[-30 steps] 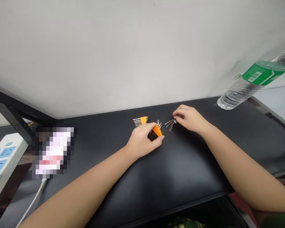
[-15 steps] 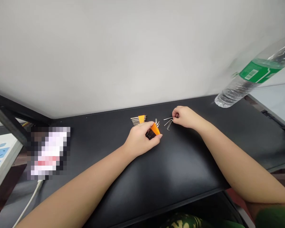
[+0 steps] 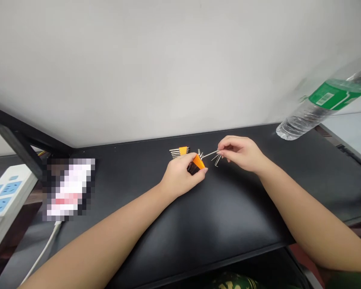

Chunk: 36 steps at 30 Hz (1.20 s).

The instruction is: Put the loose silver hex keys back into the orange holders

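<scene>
My left hand is closed round an orange hex key holder, with a few keys sticking out of it. Between the thumb and fingers of my right hand is a thin metal hex key, its far tip at the orange holder; whether it is in a hole I cannot tell. Below my right fingertips lie loose hex keys, partly hidden by the hand. Behind my left hand, a second orange holder full of hex keys lies on the black table, partly covered.
A large water bottle with a green label stands at the right by the wall. At the left lie a blurred-out phone with a white cable and a white power strip. A black metal frame rises at the table's left end.
My right hand has picked up a hex key from beside the loose ones and brought its tip left to the orange holder. My left hand keeps its grip. The view has shifted slightly.
</scene>
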Tool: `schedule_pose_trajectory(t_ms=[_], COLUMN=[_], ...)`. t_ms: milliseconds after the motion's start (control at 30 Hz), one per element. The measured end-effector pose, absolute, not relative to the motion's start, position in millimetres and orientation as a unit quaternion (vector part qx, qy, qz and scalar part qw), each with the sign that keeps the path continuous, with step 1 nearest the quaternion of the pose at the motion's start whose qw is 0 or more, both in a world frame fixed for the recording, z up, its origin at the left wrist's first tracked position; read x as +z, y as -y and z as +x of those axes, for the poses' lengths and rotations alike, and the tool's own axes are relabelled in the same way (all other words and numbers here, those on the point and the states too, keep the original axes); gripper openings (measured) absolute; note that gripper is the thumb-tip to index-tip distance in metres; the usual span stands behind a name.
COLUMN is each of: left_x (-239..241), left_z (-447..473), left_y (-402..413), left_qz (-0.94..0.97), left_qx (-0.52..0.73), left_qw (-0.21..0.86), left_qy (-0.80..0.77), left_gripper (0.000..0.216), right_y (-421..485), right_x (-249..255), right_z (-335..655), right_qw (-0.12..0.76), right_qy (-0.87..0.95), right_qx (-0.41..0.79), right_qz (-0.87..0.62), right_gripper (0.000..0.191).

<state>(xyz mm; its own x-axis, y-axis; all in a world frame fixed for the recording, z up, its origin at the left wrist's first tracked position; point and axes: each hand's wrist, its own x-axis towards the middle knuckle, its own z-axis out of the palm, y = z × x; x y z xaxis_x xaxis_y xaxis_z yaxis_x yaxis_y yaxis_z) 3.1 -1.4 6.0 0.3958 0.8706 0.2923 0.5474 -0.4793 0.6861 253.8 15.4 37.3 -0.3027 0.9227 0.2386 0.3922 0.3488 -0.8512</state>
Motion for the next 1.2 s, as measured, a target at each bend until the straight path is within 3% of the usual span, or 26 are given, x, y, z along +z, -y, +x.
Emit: schedule_pose_trajectory(t_ms=[233,500,800,1000,1200], left_x=[4.6,2.7,3.5,5.6,6.4], left_z=[1.5,1.8,1.8,2.1,1.5], left_y=[2.0,2.4,0.8,1.2,0.8], left_qz=[0.806,0.84,0.812,0.807,0.81], left_qx=[0.319,0.307,0.313,0.305,0.292], left_qw=[0.23,0.183,0.228,0.236,0.241], left_qy=[-0.442,-0.409,-0.437,-0.447,-0.448], left_gripper=[0.023,0.03,0.026,0.022,0.022], right_y=[-14.1,-11.1,-14.0,-35.8,-42.3], right_x=[37.9,42.9,17.5,14.4,16.4], right_z=[257.6,243.4,229.3,266.7,270.5], right_qw=[0.348,0.361,0.343,0.205,0.102], right_qy=[0.779,0.847,0.868,0.877,0.875], right_qx=[0.331,0.208,0.174,0.047,0.072], right_qz=[-0.404,-0.331,-0.314,-0.431,-0.468], right_gripper=[0.008,0.014,0.021,0.019,0.017])
